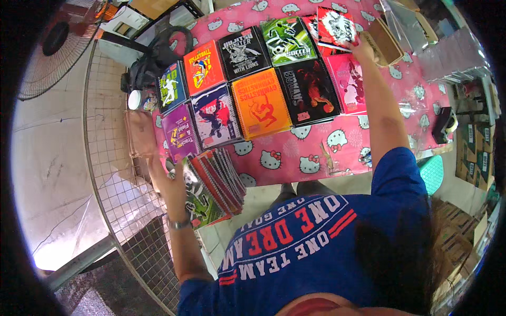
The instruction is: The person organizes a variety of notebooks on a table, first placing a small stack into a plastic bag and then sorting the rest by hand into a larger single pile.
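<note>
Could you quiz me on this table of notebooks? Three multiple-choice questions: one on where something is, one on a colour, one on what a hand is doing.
1. Where is the stack of spiral notebooks?
A. at the table's near-left edge
B. on the floor
C. on the fan

2. What colour is the tablecloth?
A. green
B. pink
C. white

3. What is the right hand doing?
A. resting in a lap
B. holding a cup
C. holding a red, black and white notebook

Answers: 1 A, the left hand steadies the stack there; 2 B, pink shows between the covers; 3 C, the fingers grip its edge at the far row.
</note>
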A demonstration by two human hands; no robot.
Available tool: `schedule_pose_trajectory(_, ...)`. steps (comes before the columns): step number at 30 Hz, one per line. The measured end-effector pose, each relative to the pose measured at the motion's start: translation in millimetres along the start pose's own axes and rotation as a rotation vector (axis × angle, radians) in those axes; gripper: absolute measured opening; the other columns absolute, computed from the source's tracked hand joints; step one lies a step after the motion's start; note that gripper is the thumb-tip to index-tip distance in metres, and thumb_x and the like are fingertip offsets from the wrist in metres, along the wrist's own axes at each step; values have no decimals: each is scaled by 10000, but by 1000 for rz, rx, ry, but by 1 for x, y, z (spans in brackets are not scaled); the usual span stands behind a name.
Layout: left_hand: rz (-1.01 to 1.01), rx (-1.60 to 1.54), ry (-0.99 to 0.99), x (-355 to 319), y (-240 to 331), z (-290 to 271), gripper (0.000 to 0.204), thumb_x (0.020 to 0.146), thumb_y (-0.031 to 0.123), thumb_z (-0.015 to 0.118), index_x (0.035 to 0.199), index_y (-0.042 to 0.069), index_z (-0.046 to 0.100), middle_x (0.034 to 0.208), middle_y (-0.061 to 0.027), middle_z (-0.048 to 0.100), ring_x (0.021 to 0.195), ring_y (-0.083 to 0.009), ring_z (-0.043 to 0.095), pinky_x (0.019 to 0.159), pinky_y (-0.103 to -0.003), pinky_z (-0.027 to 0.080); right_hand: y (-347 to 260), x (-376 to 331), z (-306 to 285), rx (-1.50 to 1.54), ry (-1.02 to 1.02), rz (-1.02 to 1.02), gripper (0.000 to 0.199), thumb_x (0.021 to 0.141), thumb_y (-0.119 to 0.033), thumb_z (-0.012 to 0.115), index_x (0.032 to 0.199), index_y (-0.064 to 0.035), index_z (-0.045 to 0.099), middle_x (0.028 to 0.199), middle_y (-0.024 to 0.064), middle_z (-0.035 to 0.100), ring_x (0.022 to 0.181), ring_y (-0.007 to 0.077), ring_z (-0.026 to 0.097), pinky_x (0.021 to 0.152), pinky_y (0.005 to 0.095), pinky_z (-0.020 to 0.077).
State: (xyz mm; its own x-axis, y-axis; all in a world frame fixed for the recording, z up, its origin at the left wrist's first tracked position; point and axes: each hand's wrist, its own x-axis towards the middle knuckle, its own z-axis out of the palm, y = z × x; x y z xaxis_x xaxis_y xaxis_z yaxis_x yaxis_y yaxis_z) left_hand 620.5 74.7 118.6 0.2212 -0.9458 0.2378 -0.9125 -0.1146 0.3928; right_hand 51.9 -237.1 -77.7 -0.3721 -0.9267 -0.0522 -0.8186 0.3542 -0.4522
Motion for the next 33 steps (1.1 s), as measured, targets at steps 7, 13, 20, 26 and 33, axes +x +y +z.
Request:
schedule_pose_trajectory(7,746,142,118,120,193,100,522,753,101,617,1267,131,536,1448,-110,338,1323,-350,315,1090,-498,252,-123,-92,-51,525,336,-544,240,834,-165,634,1059,-84,656,859,171,667,734,300,664,653,371,513)
schedule_pose_trajectory(13,472,231,-361,99,214,60,427,757,218,707,1147,103,578,1051,-74,629,893,-274,634,803,-383,504,-88,-142,-90,800,71,-648,360,854,-103,636,1201,-31,573,1196,95,614,1086,178,577,955,327,422)
schedule_pose_trajectory(20,-505,-889,-43,-27,32,-69,468,853,3,582,1293,6,424,1165,-102,572,1005,-155,587,845,-281,489,131,-62,-9,-241,28,-353,499,816,-295,630,1203,-8,505,1111,295,571,1044,435,559,867,490,448)
schedule_pose_trajectory(26,-536,-452,-36,-135,-79,-21,749,807,62,680,1422,-11,259,1356,-129,408,1179,-204,472,974,-307,406,-128,-173,-98,-62,171,-469,364,846,-146,557,1207,-138,504,812,219,634,815,420,616,681,513,474)
schedule_pose_trajectory(33,-487,-654,-99,-113,-52,-31,599,862,67,616,1389,5,339,1209,-97,528,1063,-165,543,913,-304,447,-298,-363,-77,706,-790,-792,518,841,-97,631,1331,-173,483,1142,109,608,907,212,645,752,348,518)
